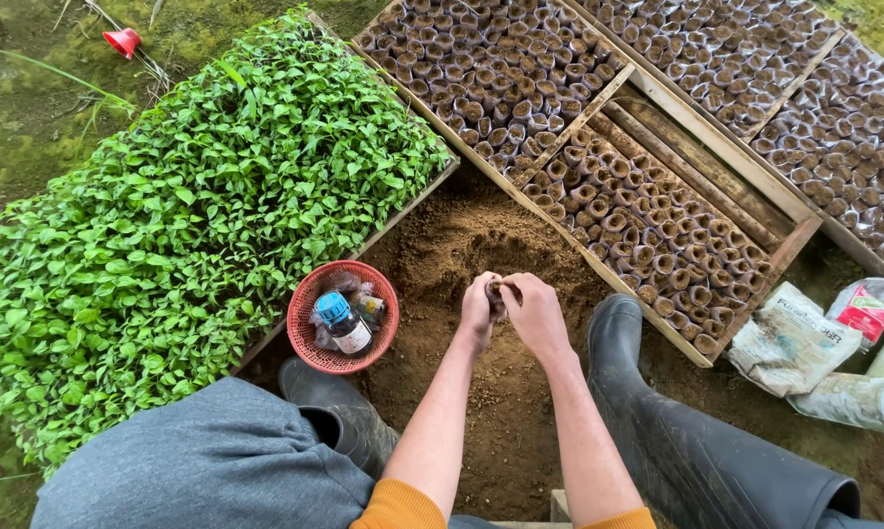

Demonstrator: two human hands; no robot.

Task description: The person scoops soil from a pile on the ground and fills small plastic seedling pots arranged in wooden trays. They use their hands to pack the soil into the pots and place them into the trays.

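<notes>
**Filling a small pot, both hands closed round it**

Small dark seedling pot [497, 294] held low over the mound of loose brown soil [481, 245], between two black rubber boots [628, 343]. Left hand [477, 312] cupped under and round it, fingers curled shut on its side. Right hand [535, 312] over the top, fingertips pressed together at the rim, seemingly pinching or tamping; exact contact hidden by the knuckles.

Best done, by the look of it, with the pot upright and firmly cradled, soil pressed in evenly, not crushed, the thin wall kept round.

Further out: wooden frames [598, 255] packed with rows of similar filled pots just beyond the soil; red basket [310, 294] with a blue-capped brown bottle [344, 323] to the left; bed of green seedlings [187, 216] behind it; crumpled bags [794, 338] to the right.
</notes>
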